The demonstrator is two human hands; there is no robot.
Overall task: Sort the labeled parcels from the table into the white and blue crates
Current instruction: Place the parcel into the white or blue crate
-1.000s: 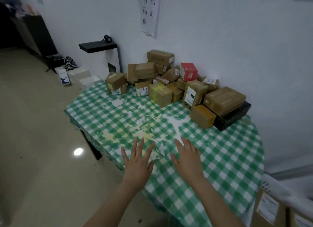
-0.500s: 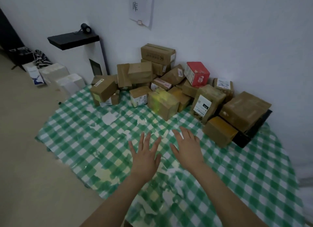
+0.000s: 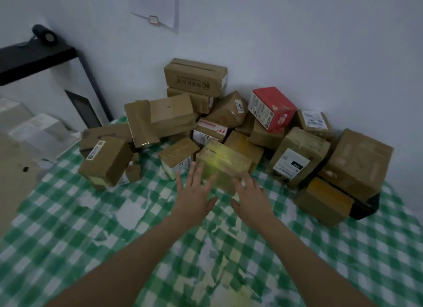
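Several taped brown cardboard parcels are piled against the white wall at the back of a table with a green-and-white checked cloth. A red box lies on top of the pile, right of centre. At the front of the pile sits a brown parcel with yellow tape. My left hand and my right hand are stretched out with fingers spread, just in front of that parcel, fingertips at its near face. Neither hand holds anything. No crate is in view.
A black shelf with a small dark camera-like device stands at the left by the wall. White boxes sit on the floor beside the table's left edge. A black box lies under parcels at the right. A paper sheet hangs on the wall.
The view has moved closer to the pile. Both hands have advanced across the cloth toward the yellow-taped parcel, staying spread and empty.
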